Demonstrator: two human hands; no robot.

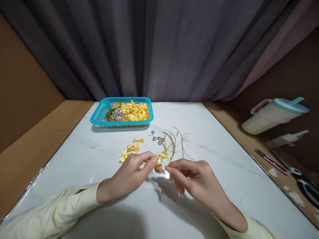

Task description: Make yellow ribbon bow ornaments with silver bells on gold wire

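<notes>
Between thumb and fingers, my left hand (pixel 138 171) pinches a yellow satin bow (pixel 163 155) above the middle of the table. My right hand (pixel 191 174) is closed just to its right, thumb and forefinger pinched on a thin gold cord that runs by the bow. Just beyond the hands lie several loose gold cords (pixel 183 146), curved and partly overlapping. Several small silver bells (pixel 154 139) sit at the cords' left. More yellow bows (pixel 133 147) rest past my left hand, some partly hidden by it.
A blue plastic basket (pixel 122 124) at the back left holds yellow bows, silver bells and a bundle of gold cord. Along the right side are a tumbler (pixel 269 116), a small white bottle (pixel 281 140), pink-handled tweezers (pixel 272 162) and black scissors (pixel 305 186). Grey curtains (pixel 159 49) hang behind.
</notes>
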